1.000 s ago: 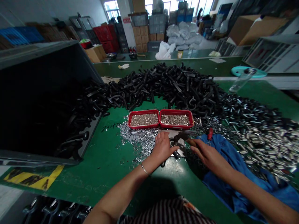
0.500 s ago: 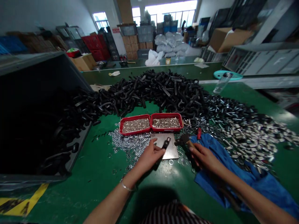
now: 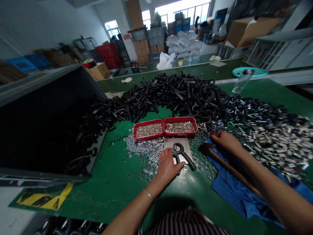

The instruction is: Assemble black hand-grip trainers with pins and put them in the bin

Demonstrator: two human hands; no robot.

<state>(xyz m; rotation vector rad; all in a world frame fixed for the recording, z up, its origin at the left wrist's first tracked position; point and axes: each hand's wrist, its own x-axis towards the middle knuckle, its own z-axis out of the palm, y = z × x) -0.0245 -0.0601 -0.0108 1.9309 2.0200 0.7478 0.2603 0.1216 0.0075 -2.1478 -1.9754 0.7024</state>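
A black hooked part (image 3: 187, 158) lies on the square metal plate (image 3: 168, 142), with a small shiny metal piece at its curved end. My left hand (image 3: 168, 165) grips one arm of it between thumb and fingers. To the right, my right hand (image 3: 227, 142) has its fingers closed around a red-handled tool (image 3: 214, 133), most of which is hidden. A hammer (image 3: 227, 165) with a wooden handle rests on the blue cloth (image 3: 223, 191), below my right hand and out of its grasp.
Two red trays (image 3: 168, 133) of small metal pieces stand behind the plate. Black parts (image 3: 171, 88) are heaped beyond, beside a large grey bin (image 3: 80, 75). Loose rings (image 3: 144, 151) lie left, metal cylinders (image 3: 278, 143) right, and a clear bottle (image 3: 242, 81) stands at the back right.
My right hand has let go of the hammer, now on the cloth, and moved up to the red-handled tool. The black part has turned and now lies across the plate.
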